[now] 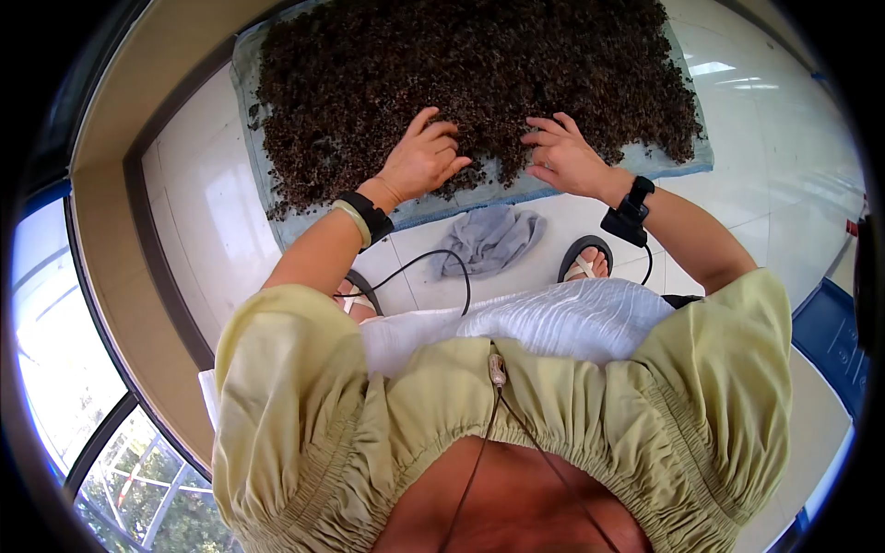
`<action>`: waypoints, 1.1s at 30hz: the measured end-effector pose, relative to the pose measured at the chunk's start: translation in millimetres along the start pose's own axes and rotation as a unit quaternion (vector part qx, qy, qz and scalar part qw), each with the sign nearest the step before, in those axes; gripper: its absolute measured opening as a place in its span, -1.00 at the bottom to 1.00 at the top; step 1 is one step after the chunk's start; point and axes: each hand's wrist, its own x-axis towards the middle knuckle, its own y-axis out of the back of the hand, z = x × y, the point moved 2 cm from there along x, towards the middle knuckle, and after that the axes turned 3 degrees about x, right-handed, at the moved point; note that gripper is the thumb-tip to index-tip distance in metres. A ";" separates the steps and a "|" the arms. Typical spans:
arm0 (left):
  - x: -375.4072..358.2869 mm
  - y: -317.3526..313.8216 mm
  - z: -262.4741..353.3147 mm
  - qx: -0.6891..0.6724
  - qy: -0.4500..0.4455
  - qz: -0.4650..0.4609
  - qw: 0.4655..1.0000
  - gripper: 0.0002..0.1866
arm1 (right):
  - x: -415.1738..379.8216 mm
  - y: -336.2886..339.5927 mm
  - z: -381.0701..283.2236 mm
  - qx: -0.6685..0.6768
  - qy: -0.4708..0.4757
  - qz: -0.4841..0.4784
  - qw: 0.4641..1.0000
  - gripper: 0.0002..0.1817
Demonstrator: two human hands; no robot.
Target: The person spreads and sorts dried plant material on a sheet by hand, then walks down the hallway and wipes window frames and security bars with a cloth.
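A thick layer of dark brown dried plant clusters, like small berries or seed heads on stems (479,74), covers a pale blue-grey cloth sheet (429,211) on the floor. My left hand (422,160) is at the near edge of the layer, its fingers spread and their tips at the clusters. To its right, my right hand (567,158) reaches in palm inward with fingers apart, also beside the clusters. Nothing visible is gripped in either hand. Between them a small tongue of the dried material extends toward me.
A crumpled grey cloth (493,241) lies on the white tiled floor (198,175) between my sandalled feet. Black cables hang from the wrist straps. A window (64,341) is on the left, and a dark blue object (834,336) stands at the right.
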 end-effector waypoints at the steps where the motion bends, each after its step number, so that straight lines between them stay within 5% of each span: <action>1: 0.6 -5.6 6.7 -0.002 -0.024 -0.073 0.997 -0.84 | 1.8 3.2 0.2 0.003 -0.006 -0.029 1.000 -0.65; 2: -1.8 -17.4 17.0 -0.048 -0.036 -0.025 0.998 -0.85 | 1.9 -4.0 3.6 0.035 -0.015 -0.009 0.999 -0.59; 4: -4.3 -29.6 43.6 -0.085 -0.005 -0.117 0.989 -0.42 | -0.3 0.9 -6.9 0.105 -0.068 -0.018 0.992 -0.47; 6: -4.6 -32.1 74.5 -0.164 -0.064 -0.148 0.973 -0.32 | -1.5 1.4 -15.6 0.143 -0.105 -0.076 0.981 -0.29; 9: -25.8 -48.0 103.7 -0.132 -0.152 -0.239 0.950 -0.34 | -9.6 -13.5 -12.1 0.139 -0.015 -0.027 0.990 -0.28; 12: -39.7 -67.7 115.2 -0.078 -0.076 -0.326 0.939 -0.51 | -9.5 -19.1 -2.8 0.165 -0.013 -0.049 0.985 -0.44; 14: -47.2 -93.5 112.9 -0.088 -0.088 -0.296 0.947 -0.61 | -9.7 -20.9 1.5 0.177 -0.015 -0.040 0.983 -0.56; 17: -36.0 -85.2 107.4 -0.186 -0.017 -0.258 0.948 -0.76 | 2.5 -14.3 8.0 0.182 -0.083 -0.184 0.962 -0.66; 19: -13.9 -62.2 100.0 -0.288 0.083 -0.212 0.930 -0.81 | 3.1 -18.7 21.2 0.406 -0.138 -0.211 0.878 -0.61; 23: 36.9 -26.0 70.1 -0.501 0.269 -0.070 0.819 -0.79 | -11.7 4.0 9.9 0.768 -0.110 -0.210 0.595 -0.43; 25: 58.8 -14.6 56.3 -0.599 0.332 -0.015 0.728 -0.78 | -8.3 13.2 9.1 0.791 -0.049 -0.222 0.568 -0.38; 27: 75.0 -4.9 43.2 -0.598 0.344 0.018 0.724 -0.78 | -6.6 23.5 10.1 0.810 0.011 -0.230 0.539 -0.31; 28: 85.2 4.7 37.0 -0.589 0.353 0.024 0.726 -0.78 | -4.0 29.4 12.4 0.782 -0.066 -0.174 0.595 -0.36; 33: 122.5 42.7 -9.8 -0.482 0.369 0.076 0.791 -0.81 | 20.7 75.2 32.3 0.708 -0.120 -0.012 0.695 -0.61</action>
